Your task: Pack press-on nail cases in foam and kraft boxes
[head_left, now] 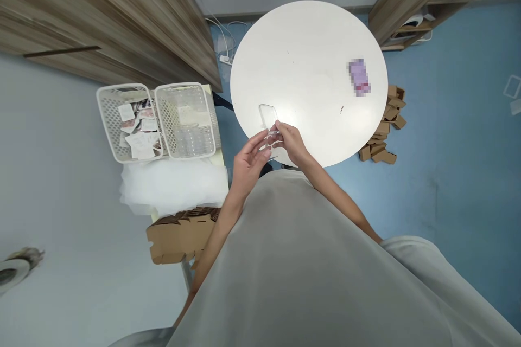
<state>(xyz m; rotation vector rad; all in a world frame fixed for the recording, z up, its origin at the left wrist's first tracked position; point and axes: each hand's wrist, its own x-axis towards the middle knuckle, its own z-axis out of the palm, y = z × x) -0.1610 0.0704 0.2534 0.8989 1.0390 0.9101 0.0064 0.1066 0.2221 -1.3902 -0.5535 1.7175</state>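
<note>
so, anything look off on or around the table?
Mainly the cardboard boxes right of the white table: heaped at odd angles rather than stacked. A small dark mark also stands out on the white top; can't tell what it is. The purple item is pixelated, so its condition can't be judged.

Your left hand (247, 167) and right hand (292, 141) are over the near edge of the table (313, 54); baskets (109, 114) stand left, cartons (381, 131) lie right.
</note>
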